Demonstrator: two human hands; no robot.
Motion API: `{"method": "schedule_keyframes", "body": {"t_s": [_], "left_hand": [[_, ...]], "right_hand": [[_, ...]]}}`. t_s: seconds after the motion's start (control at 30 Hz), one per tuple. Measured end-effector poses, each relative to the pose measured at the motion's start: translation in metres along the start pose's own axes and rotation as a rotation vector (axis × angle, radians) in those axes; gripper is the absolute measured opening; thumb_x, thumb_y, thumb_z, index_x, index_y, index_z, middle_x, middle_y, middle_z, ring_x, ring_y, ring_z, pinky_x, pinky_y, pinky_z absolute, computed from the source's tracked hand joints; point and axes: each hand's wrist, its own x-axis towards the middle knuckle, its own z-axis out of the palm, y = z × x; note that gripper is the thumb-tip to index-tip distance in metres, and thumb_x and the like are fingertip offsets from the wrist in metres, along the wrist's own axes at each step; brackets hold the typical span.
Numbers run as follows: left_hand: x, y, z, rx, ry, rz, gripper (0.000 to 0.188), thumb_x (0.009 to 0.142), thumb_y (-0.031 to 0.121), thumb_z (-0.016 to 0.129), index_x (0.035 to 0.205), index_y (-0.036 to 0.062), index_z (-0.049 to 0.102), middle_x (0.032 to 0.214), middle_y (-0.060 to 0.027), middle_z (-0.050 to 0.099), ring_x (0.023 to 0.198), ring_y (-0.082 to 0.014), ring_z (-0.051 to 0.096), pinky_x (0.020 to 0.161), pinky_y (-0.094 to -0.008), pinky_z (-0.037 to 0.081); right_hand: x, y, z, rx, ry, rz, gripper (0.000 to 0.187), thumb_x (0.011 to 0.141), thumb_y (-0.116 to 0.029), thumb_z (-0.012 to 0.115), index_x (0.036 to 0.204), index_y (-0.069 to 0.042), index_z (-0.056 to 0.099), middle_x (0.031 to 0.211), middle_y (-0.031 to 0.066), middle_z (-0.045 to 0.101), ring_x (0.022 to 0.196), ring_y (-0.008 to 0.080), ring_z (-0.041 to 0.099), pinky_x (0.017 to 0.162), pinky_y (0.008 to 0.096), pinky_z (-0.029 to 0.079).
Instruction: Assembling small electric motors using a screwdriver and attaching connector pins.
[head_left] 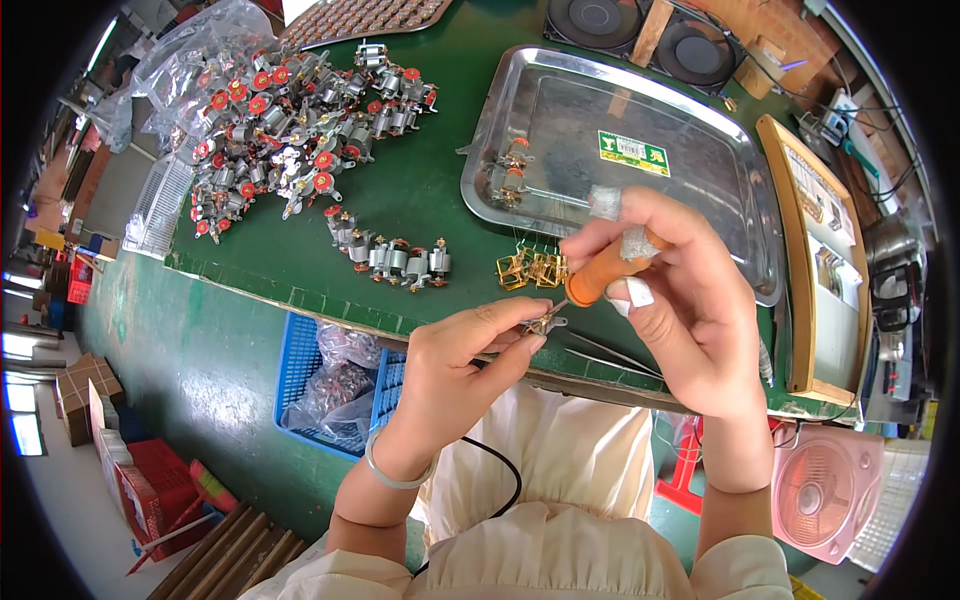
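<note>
My left hand point(465, 365) pinches a small metal part point(541, 324) with brass and silver pieces between thumb and fingertips, over the table's front edge. My right hand point(690, 300) is closed round the orange handle of a screwdriver point(597, 272), its thin shaft meeting that part. White tape wraps some of my right fingertips. Just beyond lie several brass frames point(530, 268) with thin wire legs. A pair of tweezers point(617, 358) rests below my right hand. Left of these, a short row of small motor-like assemblies point(398, 262) lies on the green table.
A large pile of similar assemblies point(290, 120) covers the table's far left, beside a plastic bag. A steel tray point(570, 110) holds a few parts. Fans point(690, 50) stand behind it, a wooden frame point(800, 260) at right. A blue crate point(300, 360) sits below the table.
</note>
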Motion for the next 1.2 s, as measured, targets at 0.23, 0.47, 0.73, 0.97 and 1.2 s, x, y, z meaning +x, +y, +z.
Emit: {"method": "schedule_keyframes", "body": {"t_s": [0.23,0.47,0.73,0.97,1.2], "left_hand": [[0.002,0.002,0.004,0.038,-0.010,-0.001,0.026,0.072,-0.002,0.062,0.098,0.0013,0.060,0.085,-0.0113,0.063,0.072,-0.0152,0.063,0.063,-0.0237,0.051],[0.002,0.005,0.003,0.024,-0.011,-0.033,0.026,0.072,-0.002,0.062,0.098,0.0006,0.060,0.084,-0.0108,0.064,0.073,-0.0142,0.063,0.064,-0.0230,0.051],[0.001,0.002,0.004,0.018,0.012,-0.034,0.026,0.072,-0.002,0.063,0.098,0.0000,0.060,0.084,-0.0100,0.064,0.073,-0.0136,0.063,0.065,-0.0232,0.051],[0.001,0.001,0.005,-0.009,0.009,-0.045,0.026,0.072,-0.001,0.063,0.097,-0.0001,0.060,0.085,-0.0099,0.064,0.073,-0.0135,0.063,0.065,-0.0232,0.051],[0.000,0.003,0.005,0.030,0.013,-0.030,0.025,0.072,0.000,0.063,0.096,-0.0003,0.060,0.084,-0.0102,0.064,0.073,-0.0136,0.063,0.065,-0.0235,0.051]], "right_hand": [[0.001,0.000,0.000,-0.335,0.105,0.011,0.039,0.077,0.004,0.056,0.114,0.004,0.045,0.096,0.0126,0.057,0.087,0.0138,0.055,0.077,0.0275,0.045],[0.008,-0.007,-0.005,-0.563,0.157,-0.074,0.033,0.075,-0.005,0.060,0.107,0.001,0.054,0.078,0.0092,0.061,0.083,0.0142,0.055,0.070,0.0253,0.043],[0.011,0.000,-0.003,-0.119,0.086,0.015,0.037,0.076,-0.004,0.059,0.112,0.001,0.052,0.088,0.0068,0.058,0.074,0.0122,0.050,0.063,0.0237,0.039],[0.016,-0.002,-0.009,0.048,0.037,0.129,0.049,0.071,0.000,0.062,0.117,0.001,0.046,0.089,0.0094,0.058,0.082,0.0152,0.054,0.073,0.0265,0.043],[0.028,-0.005,-0.015,-0.255,-0.058,0.259,0.019,0.077,-0.015,0.064,0.075,-0.002,0.050,0.070,0.0044,0.057,0.067,0.0072,0.054,0.057,0.0200,0.041]]}}
